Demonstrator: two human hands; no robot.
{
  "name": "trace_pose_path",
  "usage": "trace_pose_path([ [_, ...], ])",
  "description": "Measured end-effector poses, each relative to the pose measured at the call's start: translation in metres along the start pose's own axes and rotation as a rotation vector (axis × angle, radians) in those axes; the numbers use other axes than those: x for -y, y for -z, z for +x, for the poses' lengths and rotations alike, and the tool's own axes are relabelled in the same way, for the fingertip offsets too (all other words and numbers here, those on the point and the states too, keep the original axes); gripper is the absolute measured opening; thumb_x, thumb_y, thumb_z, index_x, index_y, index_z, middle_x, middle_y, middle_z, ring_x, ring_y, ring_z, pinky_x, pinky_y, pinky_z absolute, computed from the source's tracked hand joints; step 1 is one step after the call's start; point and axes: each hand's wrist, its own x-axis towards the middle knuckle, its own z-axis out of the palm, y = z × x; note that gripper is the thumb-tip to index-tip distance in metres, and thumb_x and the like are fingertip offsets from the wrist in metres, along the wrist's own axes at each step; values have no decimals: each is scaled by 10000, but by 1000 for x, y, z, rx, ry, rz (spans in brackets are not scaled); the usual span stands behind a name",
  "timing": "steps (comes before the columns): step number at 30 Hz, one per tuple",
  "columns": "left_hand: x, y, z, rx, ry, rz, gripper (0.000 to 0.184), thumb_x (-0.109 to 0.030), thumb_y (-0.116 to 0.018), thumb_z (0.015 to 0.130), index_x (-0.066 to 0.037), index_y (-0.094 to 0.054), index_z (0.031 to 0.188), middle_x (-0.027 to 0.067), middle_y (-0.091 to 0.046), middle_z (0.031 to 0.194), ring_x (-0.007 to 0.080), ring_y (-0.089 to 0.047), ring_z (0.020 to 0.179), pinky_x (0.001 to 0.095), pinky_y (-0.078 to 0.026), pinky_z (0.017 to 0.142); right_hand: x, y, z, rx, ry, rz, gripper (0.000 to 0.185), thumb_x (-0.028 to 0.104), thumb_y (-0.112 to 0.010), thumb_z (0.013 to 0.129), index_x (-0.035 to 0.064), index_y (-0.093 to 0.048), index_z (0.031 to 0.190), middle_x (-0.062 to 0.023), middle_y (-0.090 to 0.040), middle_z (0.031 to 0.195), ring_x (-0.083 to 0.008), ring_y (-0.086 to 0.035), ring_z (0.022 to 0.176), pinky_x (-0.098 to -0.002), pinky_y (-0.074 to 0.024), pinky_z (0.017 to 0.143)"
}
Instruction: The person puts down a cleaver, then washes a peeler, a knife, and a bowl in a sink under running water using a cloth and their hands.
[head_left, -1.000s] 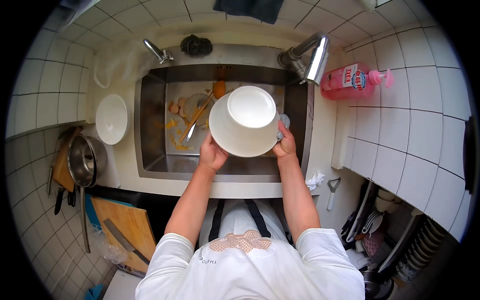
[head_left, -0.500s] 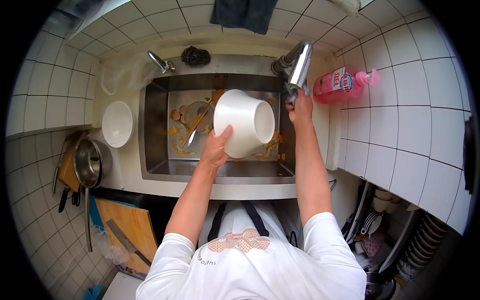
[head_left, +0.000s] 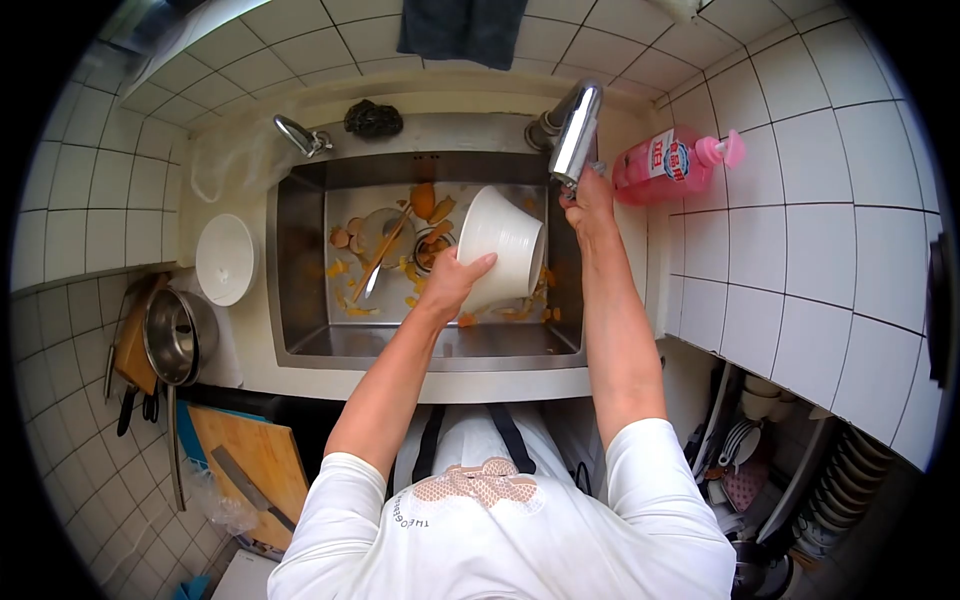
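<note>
My left hand (head_left: 452,287) grips a white bowl (head_left: 505,245) over the right half of the sink, thumb on its outer wall. The bowl is tipped on its side, its narrower end to the right. My right hand (head_left: 589,199) is closed at the chrome tap (head_left: 576,135), just below the spout; its fingertips are partly hidden, so which part it grips is unclear. On the sink floor lie a pair of wooden chopsticks (head_left: 384,252), orange and yellow food scraps (head_left: 423,201) and eggshell-like pieces (head_left: 340,238). Scraps also fill the drain (head_left: 432,250).
A second white bowl (head_left: 226,260) stands on the left counter, near a steel pot (head_left: 172,328). Pink pump bottle (head_left: 650,168) is at the right. A black scrubber (head_left: 373,119) and a small tap (head_left: 301,136) sit behind the sink. Lower left, a knife (head_left: 245,480) lies on a cutting board (head_left: 275,450).
The bowl has turned and shifted right relative to the sink, uncovering the drain and more scraps. My right hand stays at the tap. The whole view has shifted slightly.
</note>
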Motion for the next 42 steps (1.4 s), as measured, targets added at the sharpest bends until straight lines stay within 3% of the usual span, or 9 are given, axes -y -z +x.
trace_pose_path([
  [20, -4, -12, 23, 11, 14, 17, 267, -132, -651, 780, 33, -569, 974, 79, -624, 890, 134, -585, 776, 268, -471, 712, 0, 12, 10, 114, -11, -7, 75, 55, -554, 709, 29, -483, 715, -52, -457, 572, -132, -403, 401, -268, -247, 304],
  [26, -5, -17, 26, -17, 42, 44, 252, -117, -651, 779, 27, -574, 970, 69, -627, 890, 133, -588, 775, 261, -471, 714, -6, 35, -16, 46, -41, -194, 214, 184, -624, 753, 43, -560, 900, -58, -551, 755, -166, -523, 641, -330, -414, 513],
  [28, -6, -16, 27, -7, 22, 61, 241, -110, -651, 775, 25, -579, 962, 63, -625, 883, 125, -582, 771, 260, -468, 707, -33, 59, -30, 203, 427, -578, 297, 242, -609, 780, 78, -571, 1024, -73, -571, 891, -186, -540, 857, -356, -440, 706],
  [30, -4, -16, 27, 6, 11, 76, 231, -103, -650, 771, 23, -583, 954, 56, -624, 876, 117, -576, 768, 258, -465, 700, -37, 55, -68, 443, 587, -798, 332, 267, -579, 796, 92, -566, 1077, -91, -543, 1029, -227, -500, 1021, -380, -408, 840],
  [33, -4, -11, 30, 61, 9, 238, 216, -89, -647, 761, 21, -590, 938, 45, -616, 860, 101, -558, 758, 256, -458, 682, -46, 29, -95, 561, 759, -1119, 336, 279, -552, 811, 105, -562, 1097, -97, -506, 1108, -280, -460, 1070, -400, -341, 930],
  [35, 4, -7, 33, 82, -53, 328, 212, -87, -648, 753, 24, -592, 925, 37, -611, 830, 87, -542, 750, 253, -452, 665, -46, 11, -93, 503, 1246, -1352, 436, 290, -498, 845, 60, -465, 1214, -158, -431, 1240, -331, -438, 1113, -342, -332, 954],
  [36, 3, -6, 33, 79, -51, 332, 212, -87, -648, 753, 24, -592, 925, 37, -611, 830, 87, -542, 750, 253, -452, 665, -48, 6, -83, 505, 1244, -1347, 436, 290, -498, 845, 60, -465, 1214, -158, -431, 1240, -331, -438, 1113, -342, -332, 954],
  [38, 0, -5, 29, 78, -76, 392, 230, -93, -652, 747, 37, -588, 925, 46, -616, 823, 92, -548, 765, 245, -450, 674, -55, -1, -56, 685, 867, -1122, 468, 315, -429, 864, 68, -416, 1262, -167, -339, 1343, -318, -280, 1267, -350, -217, 1038],
  [42, -7, 0, 16, 57, 24, 317, 222, -88, -651, 739, 33, -594, 916, 47, -620, 821, 88, -551, 759, 237, -447, 671, -59, 1, -24, 714, 482, -840, 436, 307, -440, 868, 99, -452, 1251, -164, -322, 1363, -346, -306, 1250, -409, -237, 1027],
])
